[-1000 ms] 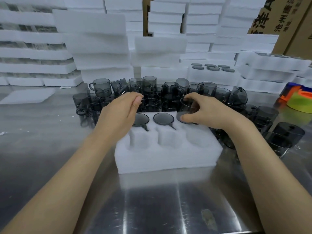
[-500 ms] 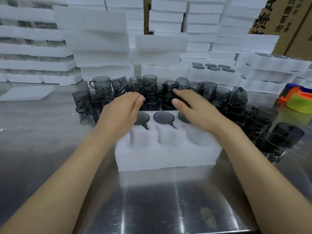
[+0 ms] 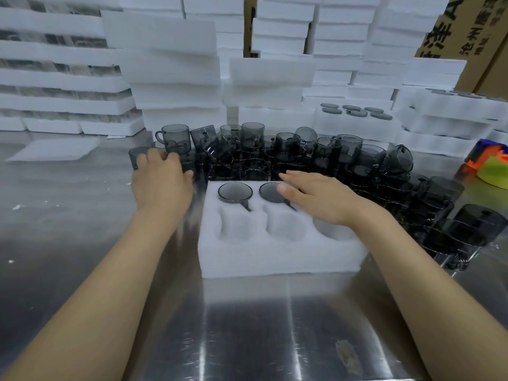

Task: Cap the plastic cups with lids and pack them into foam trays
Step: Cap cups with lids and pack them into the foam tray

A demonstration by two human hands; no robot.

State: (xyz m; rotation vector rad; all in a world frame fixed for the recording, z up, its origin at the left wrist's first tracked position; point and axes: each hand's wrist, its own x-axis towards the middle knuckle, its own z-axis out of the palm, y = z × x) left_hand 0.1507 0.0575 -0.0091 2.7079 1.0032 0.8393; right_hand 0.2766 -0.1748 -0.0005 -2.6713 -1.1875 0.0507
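Note:
A white foam tray point(image 3: 275, 259) lies on the steel table in front of me. Its back row holds two capped grey cups, seen as round lids point(image 3: 235, 192) point(image 3: 270, 191); the three front slots are hollow. My right hand point(image 3: 319, 199) lies flat with straight fingers over the tray's back right slot, its thumb on the second lid. My left hand point(image 3: 162, 180) is off the tray to the left, fingers loosely curved over the loose grey cups point(image 3: 247, 158) crowded behind the tray. Nothing shows in its grasp.
More grey cups point(image 3: 439, 215) run along the tray's right side. Stacks of white foam trays point(image 3: 170, 78) wall the back, one packed tray showing lids point(image 3: 354, 114). Cardboard boxes point(image 3: 467, 37) stand at the top right, coloured plastic items point(image 3: 492, 166) at the right edge. A foam sheet point(image 3: 55, 149) lies far left.
My right hand let go of the cup it set in the back right slot and flattened over it. My left hand moved left off the tray to the loose cups.

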